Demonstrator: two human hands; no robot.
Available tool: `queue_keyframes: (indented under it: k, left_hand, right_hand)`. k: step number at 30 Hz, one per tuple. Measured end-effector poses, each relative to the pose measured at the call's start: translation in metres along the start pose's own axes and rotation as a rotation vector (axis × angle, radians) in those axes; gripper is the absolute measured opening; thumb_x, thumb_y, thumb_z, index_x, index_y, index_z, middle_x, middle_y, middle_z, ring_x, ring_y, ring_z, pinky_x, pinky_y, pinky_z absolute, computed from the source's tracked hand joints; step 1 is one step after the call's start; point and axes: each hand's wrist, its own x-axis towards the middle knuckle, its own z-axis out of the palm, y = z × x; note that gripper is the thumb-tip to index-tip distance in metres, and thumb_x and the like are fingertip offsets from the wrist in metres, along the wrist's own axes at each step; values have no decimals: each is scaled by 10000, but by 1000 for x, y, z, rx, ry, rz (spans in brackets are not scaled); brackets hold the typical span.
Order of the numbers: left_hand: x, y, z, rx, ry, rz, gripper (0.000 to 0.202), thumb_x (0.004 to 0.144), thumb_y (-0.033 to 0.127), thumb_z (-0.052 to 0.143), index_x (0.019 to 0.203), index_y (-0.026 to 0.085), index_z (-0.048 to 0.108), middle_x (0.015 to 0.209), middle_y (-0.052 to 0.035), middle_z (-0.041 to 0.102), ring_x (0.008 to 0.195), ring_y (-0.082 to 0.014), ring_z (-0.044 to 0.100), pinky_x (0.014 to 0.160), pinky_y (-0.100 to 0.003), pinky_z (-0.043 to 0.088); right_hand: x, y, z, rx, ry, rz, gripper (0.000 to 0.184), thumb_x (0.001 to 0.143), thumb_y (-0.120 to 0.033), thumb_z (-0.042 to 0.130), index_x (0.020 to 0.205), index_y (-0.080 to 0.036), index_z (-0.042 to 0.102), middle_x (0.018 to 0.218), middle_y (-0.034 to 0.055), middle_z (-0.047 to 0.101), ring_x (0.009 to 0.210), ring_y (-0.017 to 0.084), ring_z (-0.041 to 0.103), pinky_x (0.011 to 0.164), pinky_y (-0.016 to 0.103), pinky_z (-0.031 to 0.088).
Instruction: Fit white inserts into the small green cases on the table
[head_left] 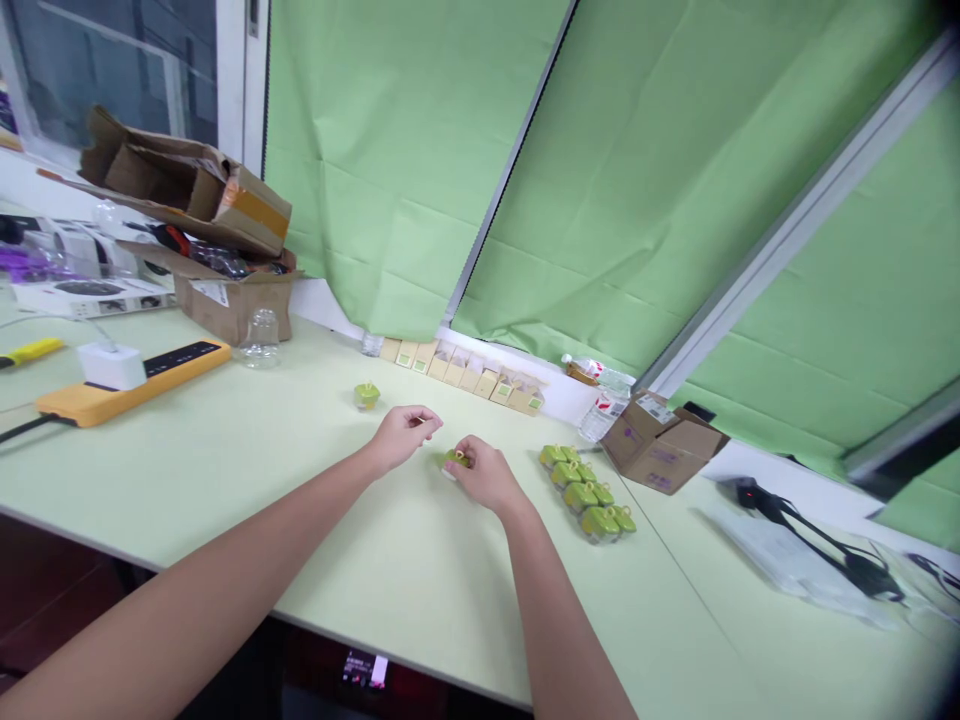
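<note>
My right hand (486,474) is closed around a small cup with a green lid (455,459) and a yellow loop on top, just above or on the table. To its left, my left hand (405,437) is pinched shut, its fingertips apart from that cup; whatever may be between them is too small to make out. A single matching green-lidded cup (367,396) stands farther back on the left. Right of my right hand, several more green-lidded cups (581,490) stand in close rows.
Small cardboard boxes (469,374) line the wall under the green curtain (600,180). An orange power strip (180,365), glass jar (261,340) and open cartons (232,300) occupy the left. Plastic bottles (602,412), a brown box (660,442) and black cables (817,545) lie right.
</note>
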Motion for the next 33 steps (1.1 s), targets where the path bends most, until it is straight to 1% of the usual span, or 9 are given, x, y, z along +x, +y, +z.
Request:
queue_keyframes:
  k: [7, 14, 20, 22, 25, 27, 29, 33]
  left_hand:
    - [-1, 0, 2, 2, -13, -2, 227, 728, 391, 650, 737, 167, 683, 628, 0, 591, 574, -120, 511, 576, -252, 436]
    - [-2, -1, 2, 16, -22, -20, 224, 737, 388, 645, 736, 168, 685, 627, 4, 590, 576, -118, 507, 578, -251, 424]
    - [-1, -4, 1, 23, -26, -34, 253, 734, 411, 639, 752, 164, 689, 633, -3, 600, 553, -121, 508, 559, -255, 423]
    - [-1, -4, 2, 30, -25, -30, 253, 734, 412, 636, 754, 165, 688, 632, -3, 600, 553, -122, 507, 561, -258, 422]
    - [-1, -4, 3, 33, -37, -22, 246, 736, 408, 631, 745, 168, 683, 626, -2, 599, 558, -125, 507, 563, -260, 419]
    - [-1, -4, 3, 55, -37, 12, 236, 744, 400, 620, 733, 173, 681, 665, -13, 624, 601, -139, 533, 588, -267, 431]
    - [0, -6, 2, 114, -5, 67, 219, 754, 383, 602, 736, 180, 682, 744, -31, 660, 689, -165, 570, 639, -281, 449]
    - [4, -13, -4, 358, 127, 178, 153, 754, 313, 577, 795, 207, 680, 922, -56, 672, 871, -215, 581, 742, -315, 471]
  right_hand:
    - [-4, -3, 0, 50, -61, -12, 195, 731, -384, 624, 809, -226, 543, 682, -42, 601, 603, 129, 487, 567, 241, 356]
    - [-2, -3, -1, 9, 22, 6, 188, 726, -382, 617, 787, -223, 536, 676, -46, 596, 611, 128, 492, 585, 245, 362]
    - [1, -3, 0, 7, 44, 9, 177, 719, -366, 616, 784, -221, 539, 700, -34, 619, 623, 134, 512, 591, 249, 371]
    - [-1, -4, 0, -1, 35, 8, 178, 719, -369, 618, 785, -223, 540, 692, -35, 614, 610, 134, 505, 578, 248, 365]
    - [-5, -8, -1, 5, -18, 3, 187, 722, -382, 621, 795, -226, 547, 673, -37, 604, 593, 133, 497, 557, 245, 356]
    - [-7, -11, -1, 15, -54, -1, 195, 723, -390, 625, 796, -225, 552, 668, -34, 604, 592, 134, 498, 550, 243, 353]
    - [-9, -12, 0, 11, -51, -4, 190, 722, -385, 629, 791, -224, 554, 675, -32, 608, 596, 134, 503, 554, 243, 354]
    - [-4, -5, 4, -26, 64, -11, 170, 735, -370, 628, 794, -223, 565, 700, -22, 618, 617, 137, 520, 585, 254, 372]
